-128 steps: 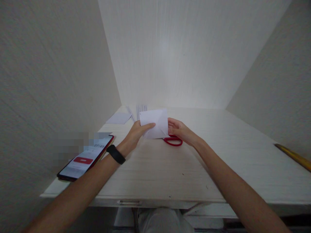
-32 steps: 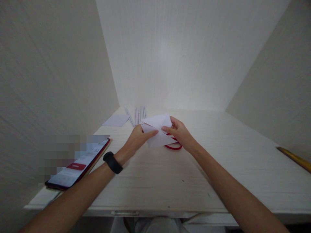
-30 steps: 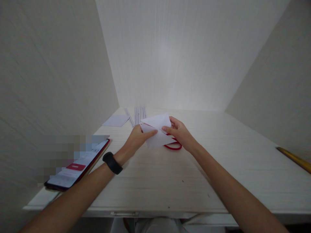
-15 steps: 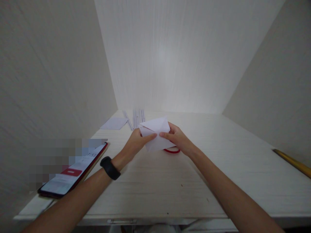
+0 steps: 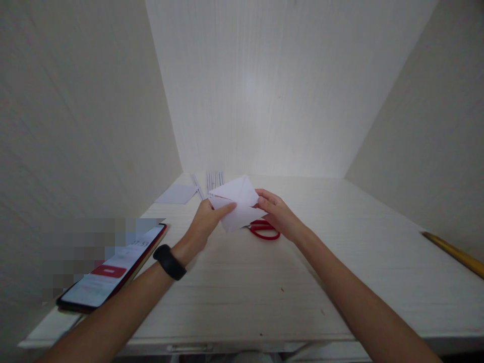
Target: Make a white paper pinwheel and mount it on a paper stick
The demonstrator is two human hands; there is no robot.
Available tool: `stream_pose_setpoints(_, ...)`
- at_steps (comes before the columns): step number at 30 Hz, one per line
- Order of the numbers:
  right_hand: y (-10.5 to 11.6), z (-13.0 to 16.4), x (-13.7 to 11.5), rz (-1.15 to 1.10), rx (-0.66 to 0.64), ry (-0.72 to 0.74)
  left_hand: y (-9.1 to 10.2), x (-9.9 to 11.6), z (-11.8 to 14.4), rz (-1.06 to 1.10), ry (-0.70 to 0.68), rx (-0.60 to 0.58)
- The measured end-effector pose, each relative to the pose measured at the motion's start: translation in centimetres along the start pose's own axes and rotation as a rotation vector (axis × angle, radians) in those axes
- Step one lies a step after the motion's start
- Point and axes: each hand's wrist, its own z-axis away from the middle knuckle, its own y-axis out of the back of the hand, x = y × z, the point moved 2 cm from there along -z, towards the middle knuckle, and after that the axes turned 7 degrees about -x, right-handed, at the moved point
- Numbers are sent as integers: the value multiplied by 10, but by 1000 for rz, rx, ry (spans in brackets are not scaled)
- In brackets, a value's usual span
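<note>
Between my two hands a folded white paper [image 5: 242, 214], shaped like an envelope with pointed flaps, is held above the table. My left hand [image 5: 212, 217] grips its left side, thumb lying across the front and fingers behind. At the right edge my right hand [image 5: 274, 209] pinches the paper between thumb and fingers. Scissors with red handles [image 5: 264, 232] lie on the table just below the paper; the paper and my right hand cover part of them.
A phone with a lit screen [image 5: 113, 275] lies at the left beside my forearm. Farther back are a flat white paper piece [image 5: 177, 194] and several thin paper strips [image 5: 215, 178]. A golden-yellow object [image 5: 454, 253] rests at the right wall [image 5: 434, 126]. Walls enclose the table [image 5: 363, 262].
The paper has shifted slightly left and up and tilted. My right thumb has moved from the paper's middle to its right edge. More of the red scissors shows.
</note>
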Motion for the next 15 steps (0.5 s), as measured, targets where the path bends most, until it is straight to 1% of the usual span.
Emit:
stream_pose_setpoints(3, 3, -1, 0, -29, -20, 22, 0, -2, 0, 70, -30, -35)
stream_pose_setpoints(8, 2, -1, 0, -64, -47, 31, -1, -3, 1, 127, -33, -61)
stream_pose_setpoints(12, -4, 1, -3, -94, -79, -9, -2, -1, 2, 93, -38, -68)
stream_pose_setpoints(15, -9, 2, -5, -60, -77, -48, -1, -2, 2, 16, -10, -42)
